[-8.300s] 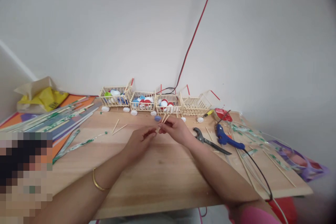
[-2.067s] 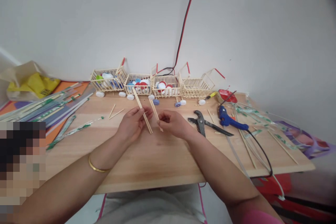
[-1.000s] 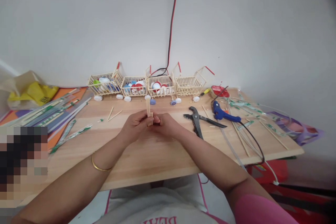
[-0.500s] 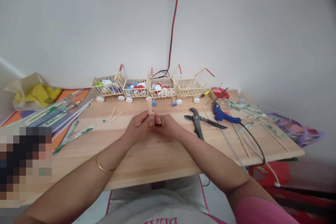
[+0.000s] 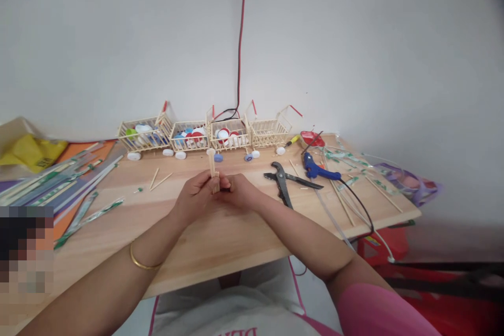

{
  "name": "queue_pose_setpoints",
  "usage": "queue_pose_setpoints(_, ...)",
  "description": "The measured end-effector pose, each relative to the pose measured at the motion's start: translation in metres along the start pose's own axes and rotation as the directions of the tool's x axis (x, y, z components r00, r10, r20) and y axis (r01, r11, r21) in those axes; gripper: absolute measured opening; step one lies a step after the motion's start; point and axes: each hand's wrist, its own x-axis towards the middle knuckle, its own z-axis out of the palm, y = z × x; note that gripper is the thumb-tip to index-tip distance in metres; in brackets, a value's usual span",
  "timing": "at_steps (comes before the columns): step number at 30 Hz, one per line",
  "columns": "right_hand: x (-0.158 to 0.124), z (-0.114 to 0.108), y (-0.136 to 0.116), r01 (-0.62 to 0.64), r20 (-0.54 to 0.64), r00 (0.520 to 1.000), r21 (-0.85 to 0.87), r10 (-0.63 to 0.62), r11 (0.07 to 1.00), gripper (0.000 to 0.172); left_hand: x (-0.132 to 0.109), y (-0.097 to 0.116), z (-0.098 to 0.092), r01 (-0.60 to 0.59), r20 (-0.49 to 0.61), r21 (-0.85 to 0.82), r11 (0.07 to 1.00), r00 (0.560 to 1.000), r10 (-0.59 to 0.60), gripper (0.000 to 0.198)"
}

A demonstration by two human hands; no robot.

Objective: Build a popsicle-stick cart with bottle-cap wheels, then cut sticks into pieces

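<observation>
My left hand point(image 5: 196, 198) and my right hand point(image 5: 238, 192) meet at the middle of the wooden table point(image 5: 220, 241). Both are closed round a small bundle of thin wooden sticks point(image 5: 213, 167), held upright with the tops poking out above my fingers. A gold bangle point(image 5: 142, 263) sits on my left wrist. Beyond my hands, a row of small stick-built carts point(image 5: 205, 134) stands against the wall, most of them filled with coloured bottle caps.
Black pliers point(image 5: 282, 182) lie just right of my hands, then a blue glue gun point(image 5: 317, 171) with its black cord. Loose sticks point(image 5: 158, 181) lie at the left. Wrapped chopsticks point(image 5: 59, 186) and a yellow bag point(image 5: 31, 151) fill the far left.
Earlier each hand held separate sticks apart; they came together into one upright bundle. In the last second the grip holds still and the view shifts slightly right.
</observation>
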Motion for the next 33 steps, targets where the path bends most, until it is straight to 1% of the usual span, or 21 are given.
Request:
queue_pose_setpoints(3,0.0,0.0,0.001,-0.005,-0.001,1.0,-0.016,0.005,1.0,0.008,0.0,-0.002,0.0,0.007,0.003,-0.018,1.0,1.0,-0.007,0.03)
queue_pose_setpoints(7,0.001,0.0,-0.001,-0.014,-0.011,1.0,-0.041,0.014,0.999,0.014,0.001,-0.003,0.0,-0.006,0.002,-0.013,1.0,1.0,0.006,0.032)
queue_pose_setpoints(10,0.002,-0.001,-0.007,-0.08,0.001,0.997,-0.045,0.08,0.996,0.017,0.002,-0.004,-0.001,-0.015,-0.006,0.015,1.0,1.0,0.015,0.033)
queue_pose_setpoints(12,0.001,-0.006,-0.017,-0.11,0.031,0.993,-0.106,0.114,0.988,0.016,0.002,-0.004,-0.002,-0.01,-0.006,0.04,0.999,1.0,0.01,0.033)
queue_pose_setpoints(14,-0.006,-0.016,-0.028,-0.069,0.077,0.993,-0.203,0.086,0.977,0.012,0.002,-0.005,-0.004,-0.006,-0.001,0.064,0.998,1.0,0.006,0.033)
queue_pose_setpoints(15,-0.011,-0.024,-0.033,-0.029,0.09,0.995,-0.247,0.053,0.968,0.011,0.002,-0.005,-0.005,-0.003,0.001,0.075,0.997,1.0,0.003,0.033)
queue_pose_setpoints(16,-0.018,-0.033,-0.036,0.018,0.078,0.997,-0.281,0.004,0.959,0.013,0.002,-0.006,-0.006,-0.001,-0.001,0.082,0.997,1.0,0.001,0.033)
queue_pose_setpoints(17,-0.028,-0.044,-0.036,0.058,0.026,0.998,-0.301,-0.052,0.952,0.02,0.003,-0.006,-0.007,0.0,-0.007,0.085,0.996,1.0,0.0,0.034)
queue_pose_setpoints(18,-0.038,-0.057,-0.033,0.049,-0.038,0.997,-0.323,-0.065,0.945,0.023,0.003,-0.007,-0.008,0.002,-0.018,0.082,0.997,1.0,0.0,0.034)
queue_pose_setpoints(19,-0.051,-0.072,-0.028,0.025,-0.078,0.995,-0.336,-0.055,0.941,0.022,0.003,-0.007,-0.009,0.005,-0.03,0.075,0.997,1.0,-0.003,0.035)
queue_pose_setpoints(20,-0.064,-0.089,-0.02,-0.031,-0.123,0.992,-0.344,-0.013,0.939,0.019,0.004,-0.008,-0.01,0.01,-0.046,0.064,0.998,0.999,-0.007,0.036)
queue_pose_setpoints(21,-0.078,-0.106,-0.009,-0.116,-0.177,0.983,-0.373,0.052,0.921,0.015,0.004,-0.008,-0.01,0.017,-0.056,0.051,0.999,0.998,-0.014,0.037)
queue_pose_setpoints(22,-0.093,-0.124,0.002,-0.235,-0.273,0.954,-0.41,0.127,0.881,0.01,0.004,-0.009,-0.01,0.025,-0.061,0.037,0.999,0.998,-0.023,0.038)
queue_pose_setpoints(23,-0.108,-0.141,0.014,-0.31,-0.344,0.925,-0.426,0.164,0.85,0.007,0.004,-0.01,-0.01,0.03,-0.061,0.024,0.999,0.998,-0.029,0.038)
queue_pose_setpoints(25,-0.135,-0.171,0.035,-0.43,-0.465,0.86,-0.432,0.213,0.793,0.012,0.004,-0.011,-0.009,0.026,-0.06,0.003,1.0,0.998,-0.025,0.038)
queue_pose_setpoints(26,-0.146,-0.182,0.043,-0.476,-0.51,0.829,-0.428,0.229,0.768,0.013,0.004,-0.011,-0.008,0.019,-0.06,-0.004,1.0,0.998,-0.019,0.038)
queue_pose_setpoints(27,-0.155,-0.189,0.049,-0.524,-0.555,0.794,-0.419,0.247,0.741,0.014,0.004,-0.011,-0.007,0.013,-0.065,-0.006,1.0,0.998,-0.013,0.038)
queue_pose_setpoints(28,-0.163,-0.193,0.053,-0.552,-0.581,0.772,-0.411,0.258,0.725,0.014,0.004,-0.011,-0.007,0.011,-0.072,-0.003,1.0,0.997,-0.012,0.038)
queue_pose_setpoints(29,-0.167,-0.193,0.055,-0.561,-0.582,0.767,-0.405,0.269,0.722,0.013,0.003,-0.01,-0.007,0.016,-0.077,0.002,1.0,0.997,-0.016,0.038)
queue_pose_setpoints(31,-0.169,-0.185,0.054,-0.553,-0.56,0.777,-0.39,0.287,0.736,0.012,0.003,-0.009,-0.008,0.032,-0.1,0.013,0.999,0.995,-0.03,0.038)
queue_pose_setpoints(33,-0.163,-0.17,0.049,-0.526,-0.52,0.805,-0.4,0.287,0.75,0.013,0.003,-0.007,-0.009,0.046,-0.12,0.012,0.999,0.992,-0.044,0.039)
